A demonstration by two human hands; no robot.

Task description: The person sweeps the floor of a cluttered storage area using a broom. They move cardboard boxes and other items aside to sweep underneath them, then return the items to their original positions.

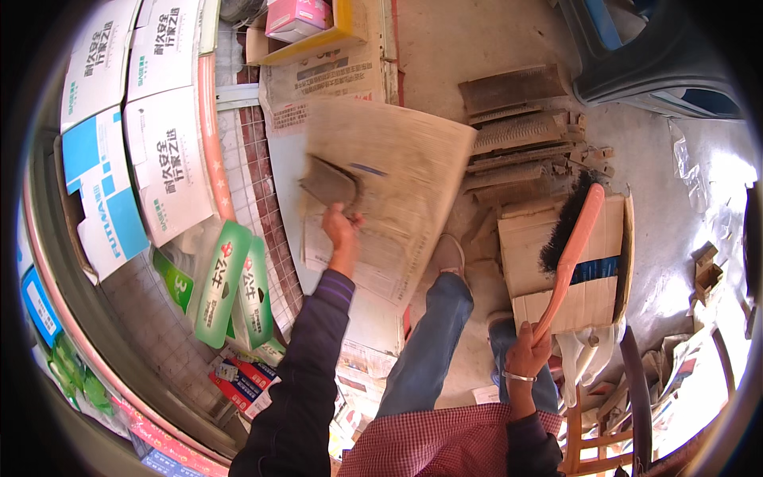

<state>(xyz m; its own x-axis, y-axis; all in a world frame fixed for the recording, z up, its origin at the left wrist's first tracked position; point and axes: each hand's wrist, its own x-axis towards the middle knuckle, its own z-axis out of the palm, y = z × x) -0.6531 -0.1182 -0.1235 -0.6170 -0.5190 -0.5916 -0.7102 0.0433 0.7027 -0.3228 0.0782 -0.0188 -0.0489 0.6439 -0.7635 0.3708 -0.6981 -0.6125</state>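
My right hand (527,355), with a bracelet at the wrist, grips the salmon-coloured handle of a brush (569,256). Its black bristles face left, above an opened cardboard box (554,298). My left hand (344,235) is curled at the lower edge of a dark, flat, brownish piece (329,180). Blur hides what that piece is exactly. Behind it spreads a large tan newspaper sheet (399,173), also blurred, over a pale surface. I cannot tell whether my left hand grips the sheet too.
White cartons (164,155) and green-labelled packs (223,283) line the shelf at left. A yellow-edged box (349,36) holds a pink carton. Corrugated cardboard pieces (518,134) lie stacked on the floor (441,53). A dark plastic stool (644,65) stands upper right, wooden chair parts (602,441) lower right.
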